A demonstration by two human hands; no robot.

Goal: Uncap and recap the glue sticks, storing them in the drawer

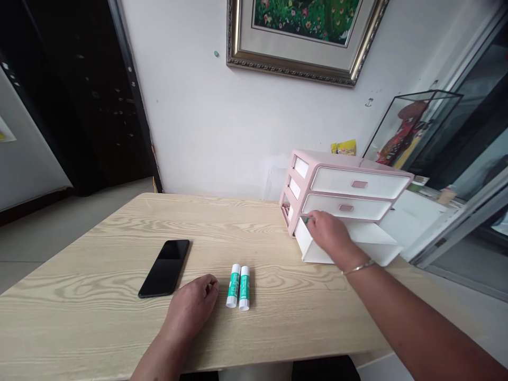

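Observation:
A pink-and-white drawer unit [349, 182] stands on the light wood-grain table [119, 238], its bottom white drawer [313, 251] pulled out. My right hand [327, 235] reaches over that drawer's front, fingers closed on a small green-marked item [307, 220] that is mostly hidden. My left hand [192, 307] rests on the table, loosely curled around nothing. Just to its right lie two white-and-green glue sticks [239, 287], side by side. To its left is a black smartphone [164, 268], face up, not touching the hand.
A yellow packet [343, 147] sits behind the drawer unit against the white wall. A gold-framed picture [305, 39] hangs above. A glass case [413, 129] holding a red figure stands to the right, near a metal door frame. A dark doorway [75, 95] is at the left.

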